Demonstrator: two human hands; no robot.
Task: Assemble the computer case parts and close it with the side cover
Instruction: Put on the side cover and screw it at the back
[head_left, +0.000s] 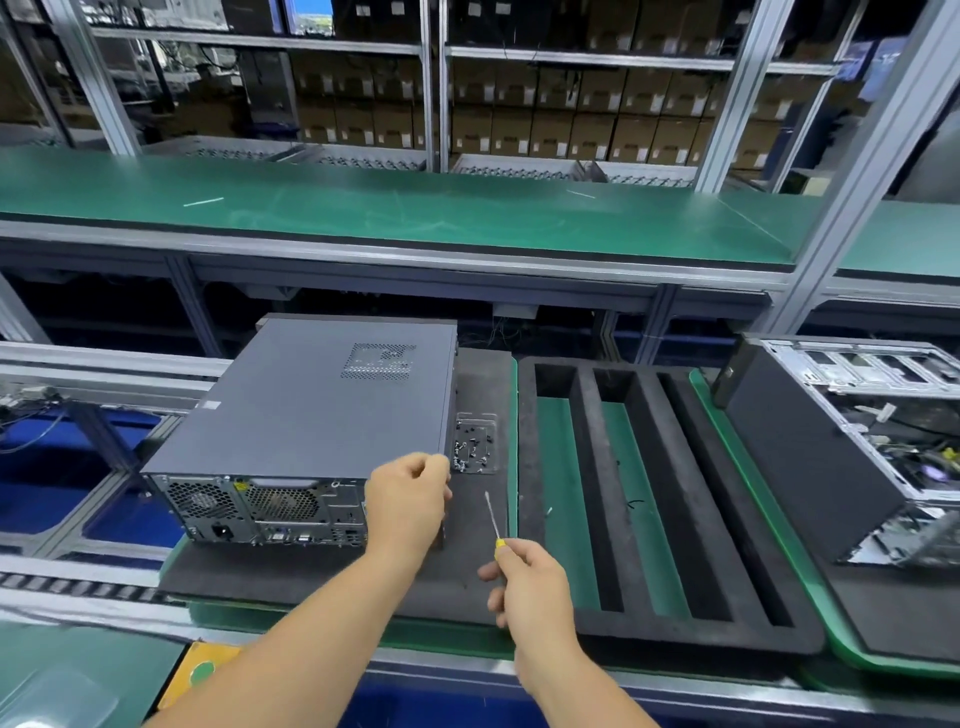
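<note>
A grey computer case (311, 410) lies on its side on a dark foam mat (311, 577), with its side cover on top and its rear ports facing me. My left hand (408, 501) is at the case's near right corner with fingers curled, pinching something too small to make out. My right hand (524, 582) grips a yellow-handled screwdriver (493, 519), its thin shaft pointing up and away over the mat. A clear tray of small black screws (475, 449) sits just right of the case.
A black foam insert with long slots (654, 499) lies on a green tray to the right. Further right an open case (852, 441) stands tilted with its metal frame exposed. A green shelf (415, 218) runs across behind. A roller conveyor lies at the left.
</note>
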